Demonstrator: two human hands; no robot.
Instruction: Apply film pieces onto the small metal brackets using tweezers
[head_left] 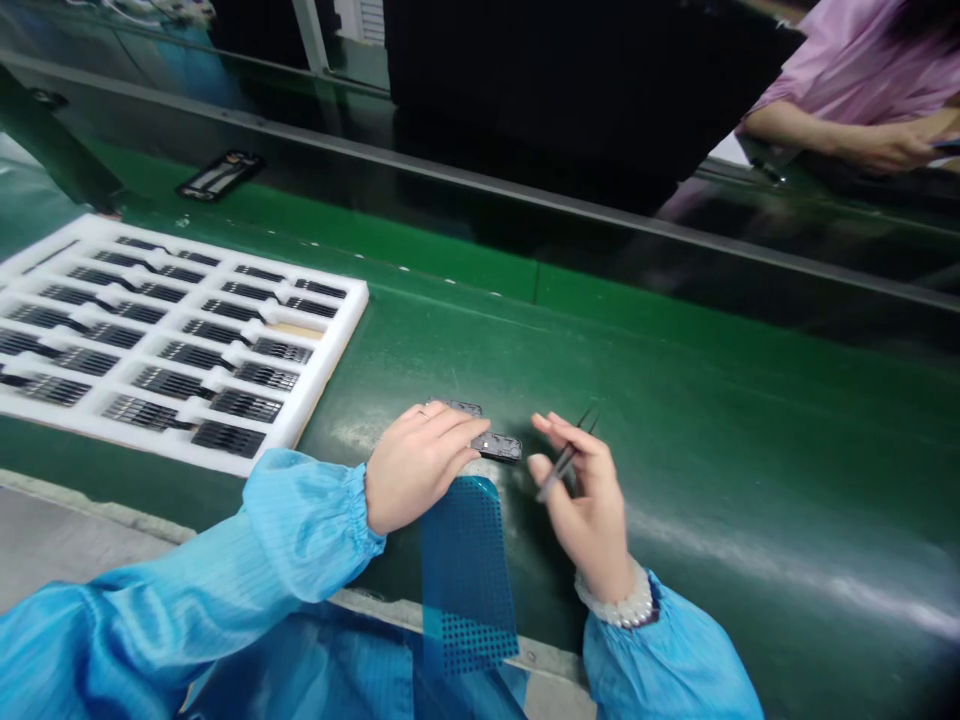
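Observation:
My left hand (426, 458) lies over small black plastic parts on the green bench, its fingers together and pressed on them. One black plastic part (501, 446) sticks out past the fingertips, and the edge of another black piece (463, 407) shows just behind the hand. Much of both is hidden. To the right, my right hand (589, 490) is raised with a pair of dark tweezers (559, 470) between thumb and fingers; their tips point away from me, touching nothing. A blue sheet dotted with small squares (469, 570) lies below my left hand and hangs over the bench's front edge.
A white foam tray (349, 335) at the left holds rows of thin black parts in its slots. Behind it lies a black frame-like piece (220, 175). A raised dark rail (480, 165) crosses the back of the green bench (750, 440). Beyond it sits a person in pink (847, 110).

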